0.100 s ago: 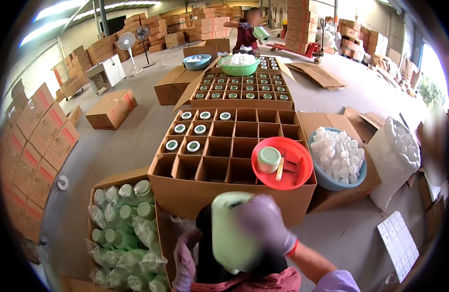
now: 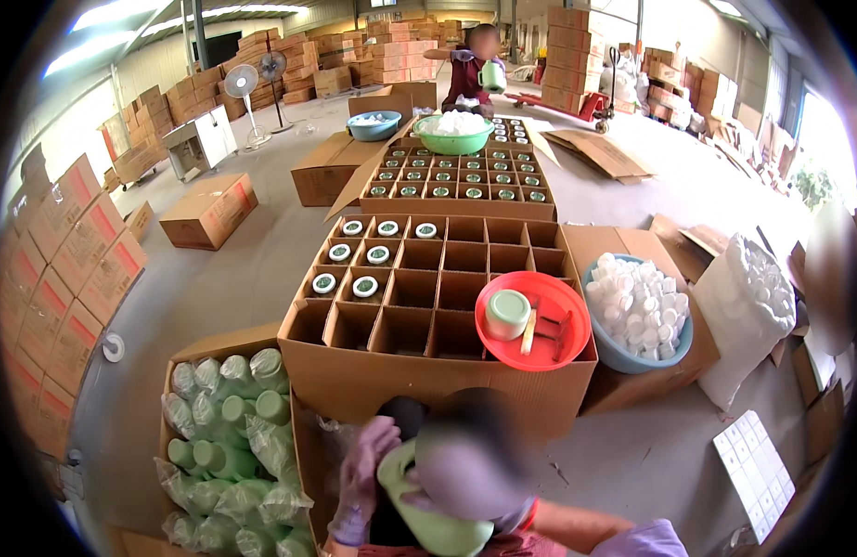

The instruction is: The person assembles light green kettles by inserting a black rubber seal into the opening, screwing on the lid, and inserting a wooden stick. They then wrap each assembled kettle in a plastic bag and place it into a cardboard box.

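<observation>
A pale green jug (image 2: pixel 428 515), partly blurred, leans at a tilt in my lap. My left hand (image 2: pixel 365 469), in a light purple glove, is beside its left side, fingers stretched upward. My right hand (image 2: pixel 470 478), gloved alike, lies across the jug's upper right; motion smears its fingers, so their grip is unclear. A dark blurred shape shows just above it. In front stands a divided carton (image 2: pixel 438 381); several of its cells hold white-rimmed, green-topped items (image 2: pixel 364 287).
A red basin (image 2: pixel 540 357) holding a green cup (image 2: pixel 508 314) rests on the carton's near right corner. White caps fill a blue basin (image 2: pixel 637 306) at right. Bagged green jugs (image 2: pixel 233 455) fill a box at left. Beyond a second divided carton (image 2: pixel 456 209), a co-worker (image 2: pixel 470 79) holds a green jug.
The jug has dropped lower in my lap and tilted. My left hand has risen beside it, and my right hand has shifted slightly downward and left. The co-worker's jug has swung upright.
</observation>
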